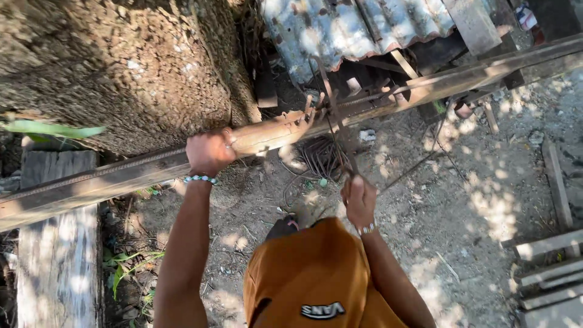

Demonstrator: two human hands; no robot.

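Observation:
A long rusty wooden beam (pixel 121 173) with a steel rod along its top runs from lower left to upper right. My left hand (pixel 209 152), with a bead bracelet at the wrist, is clenched on the rod lying on the beam. My right hand (pixel 359 197) grips the lower end of a thin rusty metal bar (pixel 335 121) that slants up to pegs on the beam (pixel 310 109). My orange shorts (pixel 316 279) fill the bottom centre.
A thick tree trunk (pixel 121 67) stands behind the beam at upper left. Corrugated metal sheet (pixel 358 27) lies at top. A bundle of bent steel pieces (pixel 319 158) rests on dirt ground. Wooden planks lie at left (pixel 57 267) and lower right (pixel 549 273).

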